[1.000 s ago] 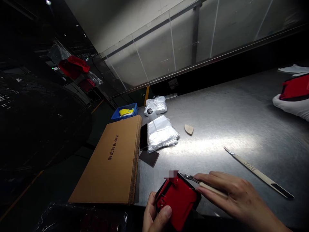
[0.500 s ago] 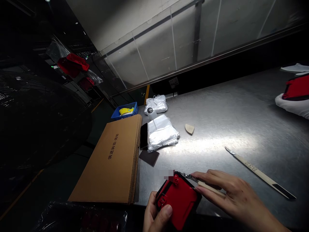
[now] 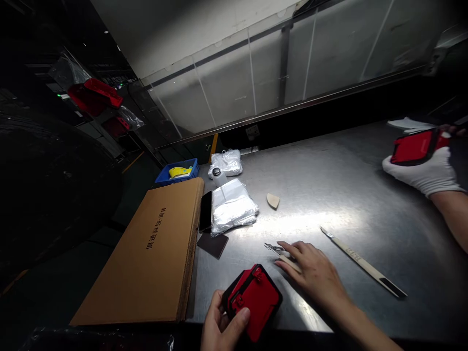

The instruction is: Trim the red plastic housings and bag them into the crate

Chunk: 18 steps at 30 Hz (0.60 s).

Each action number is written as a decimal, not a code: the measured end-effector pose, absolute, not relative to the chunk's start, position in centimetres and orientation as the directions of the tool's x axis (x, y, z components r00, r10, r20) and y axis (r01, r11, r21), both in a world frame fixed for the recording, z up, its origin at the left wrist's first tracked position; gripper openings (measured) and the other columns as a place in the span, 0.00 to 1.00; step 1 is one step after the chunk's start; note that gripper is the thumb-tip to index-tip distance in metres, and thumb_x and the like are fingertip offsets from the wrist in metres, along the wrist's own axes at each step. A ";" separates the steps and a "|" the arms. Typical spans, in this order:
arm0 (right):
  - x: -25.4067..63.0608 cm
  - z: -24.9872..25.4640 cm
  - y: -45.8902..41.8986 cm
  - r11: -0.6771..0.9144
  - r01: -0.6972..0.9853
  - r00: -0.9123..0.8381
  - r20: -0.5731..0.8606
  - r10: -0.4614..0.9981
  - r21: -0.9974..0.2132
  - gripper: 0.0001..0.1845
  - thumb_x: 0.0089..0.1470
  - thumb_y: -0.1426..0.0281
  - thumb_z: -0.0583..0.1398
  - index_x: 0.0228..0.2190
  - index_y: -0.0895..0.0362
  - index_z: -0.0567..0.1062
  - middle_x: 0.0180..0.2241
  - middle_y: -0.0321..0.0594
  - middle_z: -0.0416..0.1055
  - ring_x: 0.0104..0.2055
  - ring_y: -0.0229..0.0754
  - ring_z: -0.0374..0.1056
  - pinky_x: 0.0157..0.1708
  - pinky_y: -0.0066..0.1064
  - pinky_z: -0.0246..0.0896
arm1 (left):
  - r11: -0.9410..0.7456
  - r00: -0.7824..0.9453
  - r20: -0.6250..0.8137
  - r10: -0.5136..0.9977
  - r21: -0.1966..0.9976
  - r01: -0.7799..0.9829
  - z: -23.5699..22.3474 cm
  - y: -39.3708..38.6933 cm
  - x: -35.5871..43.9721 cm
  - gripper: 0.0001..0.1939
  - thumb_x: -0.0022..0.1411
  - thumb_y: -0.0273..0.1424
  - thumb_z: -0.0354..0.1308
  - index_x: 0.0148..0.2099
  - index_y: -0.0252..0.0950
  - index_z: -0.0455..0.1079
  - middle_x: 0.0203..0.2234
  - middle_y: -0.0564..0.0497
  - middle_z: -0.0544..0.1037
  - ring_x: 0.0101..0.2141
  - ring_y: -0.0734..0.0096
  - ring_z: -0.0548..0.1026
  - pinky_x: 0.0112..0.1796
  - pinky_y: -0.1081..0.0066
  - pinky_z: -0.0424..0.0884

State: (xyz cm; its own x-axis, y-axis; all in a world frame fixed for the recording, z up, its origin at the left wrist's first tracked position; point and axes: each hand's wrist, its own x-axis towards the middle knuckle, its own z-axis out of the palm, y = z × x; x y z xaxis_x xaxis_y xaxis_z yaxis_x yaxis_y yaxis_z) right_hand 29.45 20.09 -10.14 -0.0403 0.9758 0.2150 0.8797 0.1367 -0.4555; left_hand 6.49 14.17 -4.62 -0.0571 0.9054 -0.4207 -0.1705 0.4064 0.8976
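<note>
My left hand [image 3: 224, 324] grips a small red case with black edges [image 3: 258, 297], thumb across its red face, near the front edge of the metal table. Two red latches show along its upper left side. To the right, my right hand [image 3: 312, 270] is low over the table with its fingers closed around the pale handles of a pair of nippers [image 3: 274, 247]. The metal jaws point left, apart from the case. Farther right lies a scalpel-like knife [image 3: 361, 263] with a pale handle.
Cardboard sheets [image 3: 142, 253] are stacked at left, beside a phone [image 3: 205, 210], clear plastic bags [image 3: 234, 207], a bottle [image 3: 218, 176] and a blue bin [image 3: 179, 170]. A beige wedge [image 3: 273, 200] lies mid-table. At right, another person's gloved hand [image 3: 426, 170] holds a red case [image 3: 413, 147].
My right hand has moved the nippers away from the case and down toward the tabletop. The view has swung right, showing more of the other person's gloved hand.
</note>
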 end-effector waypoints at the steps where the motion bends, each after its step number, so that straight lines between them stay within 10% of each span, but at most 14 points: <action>1: 29.4 -10.7 20.4 0.151 0.885 -0.053 0.228 0.972 -0.441 0.31 0.57 0.45 0.57 0.54 0.49 0.75 0.46 0.44 0.78 0.48 0.54 0.74 0.45 0.46 0.72 | 0.376 -0.076 -0.381 0.922 0.924 -0.066 -4.4 14.5 6.4 0.24 0.46 0.47 0.73 0.36 0.35 0.72 0.28 0.50 0.80 0.30 0.67 0.74 0.33 0.73 0.68; 5: 32.1 -11.0 20.8 0.088 0.914 0.019 0.258 0.966 -0.397 0.35 0.61 0.45 0.52 0.61 0.51 0.67 0.57 0.48 0.71 0.58 0.55 0.67 0.55 0.50 0.65 | 0.274 -0.091 -0.258 0.962 0.912 0.306 -2.9 15.8 6.3 0.21 0.50 0.47 0.70 0.37 0.36 0.73 0.27 0.51 0.80 0.29 0.65 0.74 0.32 0.72 0.67; 14: 41.2 -10.6 18.6 -0.143 0.905 0.229 0.177 0.957 -0.401 0.20 0.60 0.53 0.50 0.28 0.51 0.72 0.29 0.46 0.77 0.34 0.58 0.75 0.23 0.43 0.67 | 0.134 0.140 -0.221 0.965 0.877 0.462 -1.5 16.9 7.9 0.24 0.49 0.25 0.67 0.51 0.38 0.71 0.44 0.46 0.81 0.46 0.54 0.77 0.47 0.66 0.68; 18: 41.0 -10.0 17.5 -0.132 0.855 0.244 0.165 0.956 -0.502 0.13 0.61 0.53 0.51 0.31 0.44 0.70 0.29 0.45 0.79 0.29 0.52 0.77 0.20 0.38 0.65 | 0.019 0.131 -0.101 0.986 0.857 0.515 -2.9 16.3 8.3 0.27 0.56 0.25 0.63 0.58 0.36 0.67 0.50 0.42 0.77 0.51 0.55 0.74 0.52 0.63 0.67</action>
State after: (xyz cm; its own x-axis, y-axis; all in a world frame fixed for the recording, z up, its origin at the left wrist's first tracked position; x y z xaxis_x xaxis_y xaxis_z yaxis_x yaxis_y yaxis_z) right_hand 41.02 17.48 -9.99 0.2445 0.9555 0.1648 0.8549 -0.1322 -0.5016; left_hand 8.29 16.29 -2.91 0.1314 0.9862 -0.1012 0.5151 0.0193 0.8569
